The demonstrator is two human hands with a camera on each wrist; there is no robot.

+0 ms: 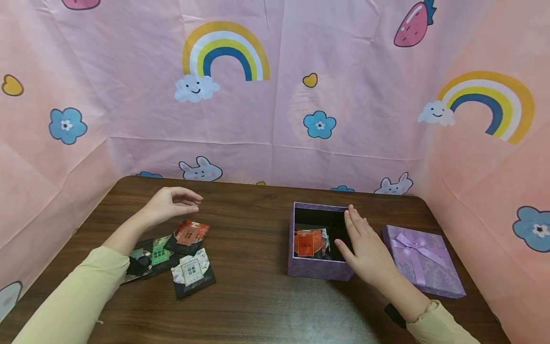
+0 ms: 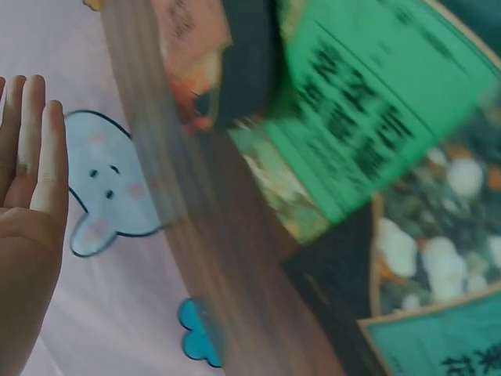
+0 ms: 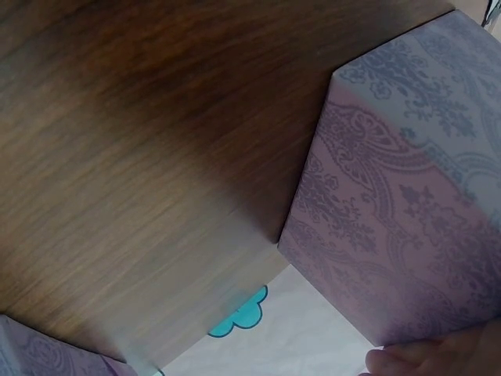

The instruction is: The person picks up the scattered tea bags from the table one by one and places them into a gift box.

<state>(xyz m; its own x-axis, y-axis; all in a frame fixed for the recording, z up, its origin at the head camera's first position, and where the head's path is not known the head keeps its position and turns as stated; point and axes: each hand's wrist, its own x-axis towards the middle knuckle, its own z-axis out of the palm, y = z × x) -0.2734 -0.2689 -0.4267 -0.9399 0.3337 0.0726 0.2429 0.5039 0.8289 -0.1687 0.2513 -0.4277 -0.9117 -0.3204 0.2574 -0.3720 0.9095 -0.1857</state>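
Open counter is stretching left of one box, one lid lying right. Right hand, straight-fingered, is touching the box's right rim; left hand, thumb and fingers parted, is hovering left of it near four packets; inside, at least one red packet is showing.

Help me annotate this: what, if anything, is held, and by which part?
Nothing appears held: the left grip is empty; the right grip rests against the purple box at its right rim.

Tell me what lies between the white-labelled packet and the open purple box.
Only bare tabletop lies between the white-labelled packet and the open purple box; the head view shows it.
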